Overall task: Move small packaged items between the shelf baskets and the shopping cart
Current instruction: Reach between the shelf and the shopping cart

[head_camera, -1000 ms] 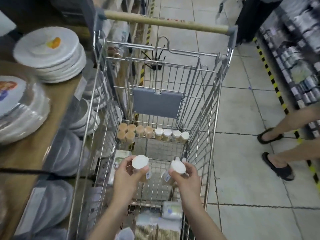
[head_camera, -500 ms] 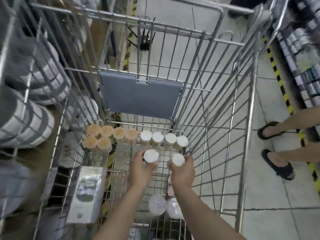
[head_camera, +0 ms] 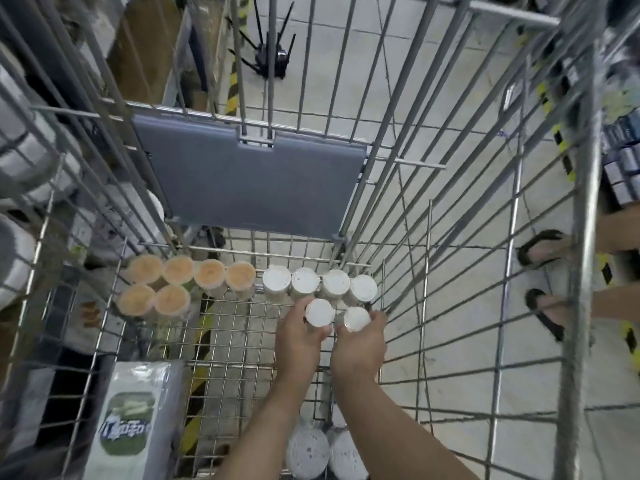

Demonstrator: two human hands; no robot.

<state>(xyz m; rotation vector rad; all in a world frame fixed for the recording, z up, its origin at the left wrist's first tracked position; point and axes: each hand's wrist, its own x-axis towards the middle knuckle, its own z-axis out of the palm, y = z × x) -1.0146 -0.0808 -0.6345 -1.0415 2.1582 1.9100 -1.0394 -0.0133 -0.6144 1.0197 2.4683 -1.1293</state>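
While each white-capped jar is held upright, one gripped in the left hand [head_camera: 299, 336] and one in the right hand [head_camera: 360, 344], the row of white-capped jars [head_camera: 320, 284] lies directly ahead, just beyond the fingertips, on the shopping cart [head_camera: 225, 337] floor.

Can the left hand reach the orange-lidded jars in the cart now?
Probably not at once: the left hand grips a white-lidded jar. The way to the orange-lidded jars looks free.
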